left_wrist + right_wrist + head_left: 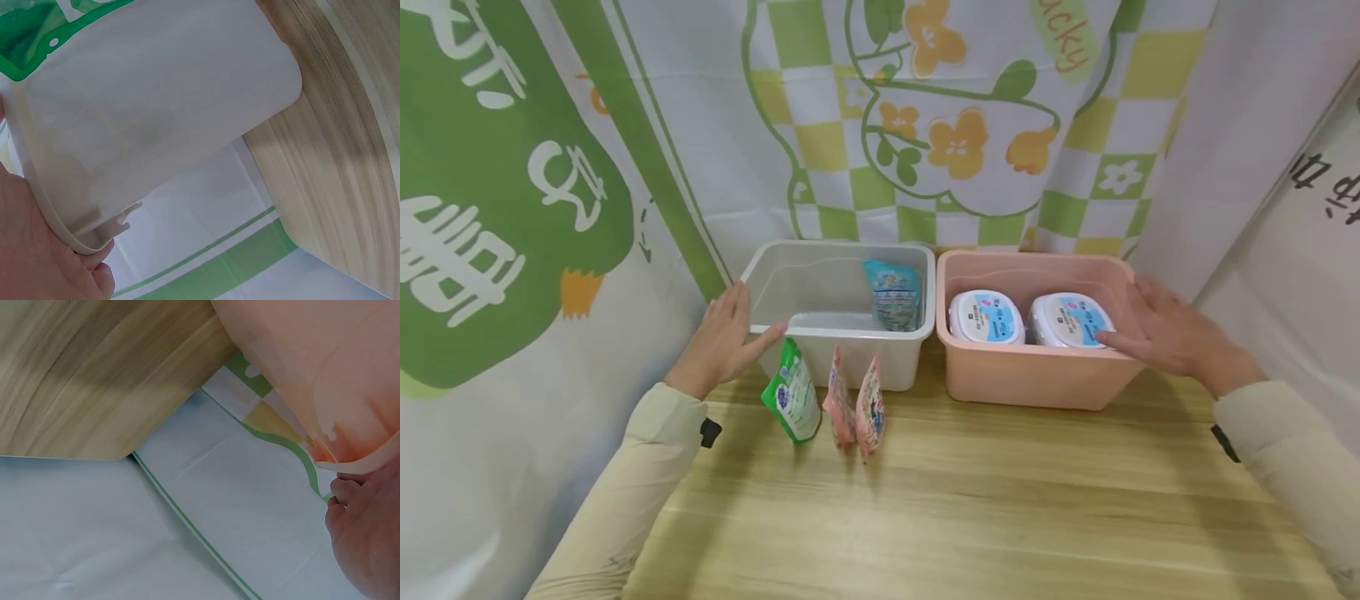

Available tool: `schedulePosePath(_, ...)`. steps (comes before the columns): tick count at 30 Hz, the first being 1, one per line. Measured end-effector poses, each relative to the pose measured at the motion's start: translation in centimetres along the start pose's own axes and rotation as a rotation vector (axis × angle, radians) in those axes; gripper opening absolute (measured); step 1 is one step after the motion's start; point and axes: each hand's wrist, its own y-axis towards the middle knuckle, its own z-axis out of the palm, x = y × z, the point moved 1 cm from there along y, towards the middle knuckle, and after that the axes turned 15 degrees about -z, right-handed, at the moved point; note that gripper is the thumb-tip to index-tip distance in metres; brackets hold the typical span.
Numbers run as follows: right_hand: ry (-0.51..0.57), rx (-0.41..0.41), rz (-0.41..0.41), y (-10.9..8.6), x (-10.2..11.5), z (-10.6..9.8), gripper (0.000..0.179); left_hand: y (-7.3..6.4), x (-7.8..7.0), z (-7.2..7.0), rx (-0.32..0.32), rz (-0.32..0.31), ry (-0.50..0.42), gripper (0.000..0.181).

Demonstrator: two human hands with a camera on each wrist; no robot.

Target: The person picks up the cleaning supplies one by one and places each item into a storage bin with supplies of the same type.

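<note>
My left hand grips the left end of a pale grey bin, thumb over the front rim. In the left wrist view its fingers curl beneath the rim. A blue pouch stands inside at the right. My right hand holds the right end of a pink bin, its thumb over the front edge. The right wrist view shows curled fingers under that rim. Two white lidded tubs with blue-and-white labels sit side by side in the pink bin.
Before the grey bin stand a green-and-white pouch and two thin pink packets. Both bins stand side by side on a wood-grain table. A patterned curtain hangs close behind, and fabric hangs at both sides.
</note>
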Motion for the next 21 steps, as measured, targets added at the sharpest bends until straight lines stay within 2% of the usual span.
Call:
schedulePosePath(4, -0.008, 0.012, -0.014, 0.2, 0.0, 0.4, 0.113, -0.2, 0.1, 0.0, 0.002, -0.003, -0.006, 0.108)
schedulePosePath(13, 0.093, 0.021, -0.008, -0.1, -0.4, 0.7, 0.113, -0.1, 0.0, -0.2, 0.035, 0.011, -0.016, 0.109)
schedulePosePath(19, 0.127, 0.008, -0.015, -0.1, -0.6, 0.8, 0.113, 0.2, -0.4, -1.2, -0.05, 0.078, -0.089, 0.095)
schedulePosePath(21, 0.133, 0.005, -0.018, -0.1, -0.6, 1.0, 0.112, 0.1, -0.6, -1.6, -0.062, 0.08, -0.114, 0.089)
